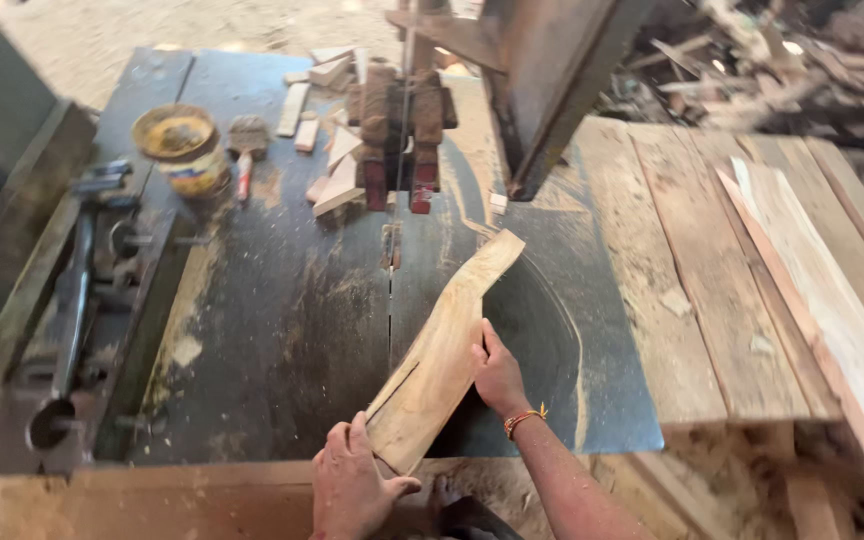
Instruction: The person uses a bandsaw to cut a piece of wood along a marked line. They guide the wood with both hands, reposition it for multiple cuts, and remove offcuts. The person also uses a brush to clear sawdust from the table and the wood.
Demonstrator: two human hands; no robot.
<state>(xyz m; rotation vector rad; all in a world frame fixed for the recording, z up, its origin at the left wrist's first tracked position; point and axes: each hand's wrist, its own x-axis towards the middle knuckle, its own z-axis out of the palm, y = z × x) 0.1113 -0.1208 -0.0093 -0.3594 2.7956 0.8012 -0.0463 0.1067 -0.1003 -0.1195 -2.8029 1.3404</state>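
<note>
A curved board (pixel 442 350) lies on the saw table (pixel 282 330), a tin (pixel 180 148) far behind-left.

— What does the person wear on the arms?

— Both forearms are bare, no sleeves in sight. The right hand (pixel 499 375) has a thin thread band (pixel 522 418) at the wrist, red and orange, with a small knot sticking out.

— And the left hand (pixel 350 490)?

— No ring or band, as far as the low view shows.

Blade (pixel 392 200) + guide block (pixel 402 130) block ahead; table (pixel 282 330) L/R of workpiece (pixel 442 350) free
</note>
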